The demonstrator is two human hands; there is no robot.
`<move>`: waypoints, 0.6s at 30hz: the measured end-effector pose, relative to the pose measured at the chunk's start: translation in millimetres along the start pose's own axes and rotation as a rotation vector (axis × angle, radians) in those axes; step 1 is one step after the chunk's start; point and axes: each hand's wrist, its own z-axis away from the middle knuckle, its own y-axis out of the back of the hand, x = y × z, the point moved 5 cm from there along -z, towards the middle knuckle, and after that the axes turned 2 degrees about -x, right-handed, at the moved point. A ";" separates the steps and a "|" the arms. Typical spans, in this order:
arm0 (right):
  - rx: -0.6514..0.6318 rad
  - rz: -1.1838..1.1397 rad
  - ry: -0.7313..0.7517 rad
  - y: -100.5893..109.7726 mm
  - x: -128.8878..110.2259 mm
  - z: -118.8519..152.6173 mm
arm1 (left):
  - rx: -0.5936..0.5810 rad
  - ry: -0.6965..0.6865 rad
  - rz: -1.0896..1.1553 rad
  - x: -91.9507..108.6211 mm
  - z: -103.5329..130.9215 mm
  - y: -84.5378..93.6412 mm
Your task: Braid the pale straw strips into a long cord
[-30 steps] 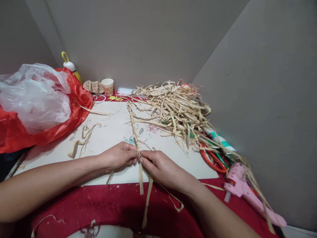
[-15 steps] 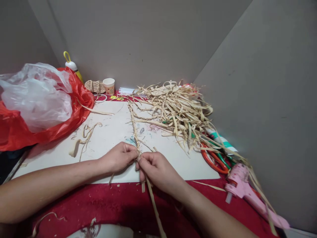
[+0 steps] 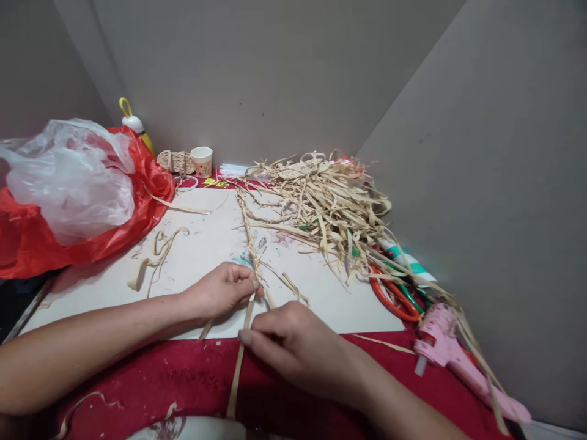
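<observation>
A thin straw braid (image 3: pixel 248 229) runs down the white board toward me. My left hand (image 3: pixel 224 290) pinches its lower end between thumb and fingers. Just below and to the right, my right hand (image 3: pixel 287 342) is closed, thumb against the fingers, on a flat straw strand (image 3: pixel 236 379) that hangs from the braid over the red cloth. Another strand slants from the braid behind my right hand. Short loose straw (image 3: pixel 293 287) lies to the right of the braid.
A big heap of straw (image 3: pixel 334 201) covers the board's back right. A pink glue gun (image 3: pixel 449 342) and orange-handled scissors (image 3: pixel 389 296) lie at right. Red and clear plastic bags (image 3: pixel 68 183) fill the left. A paper cup (image 3: pixel 202 162) stands behind the white board (image 3: pixel 358 305).
My right hand has moved down, away from my left fingertips. The long hanging strand has swung left. My left hand stays at the braid's end.
</observation>
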 end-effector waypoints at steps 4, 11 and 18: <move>0.476 -0.312 -0.178 37.6 22.9 2.9 | -0.056 0.001 0.017 8.2 4.5 -1.5; 0.149 -0.434 -0.161 15.7 39.8 -21.6 | -0.144 -0.103 -0.059 7.1 0.7 0.0; 0.032 -0.529 -0.287 3.6 51.1 -23.2 | -0.120 -0.194 -0.426 7.4 2.2 3.8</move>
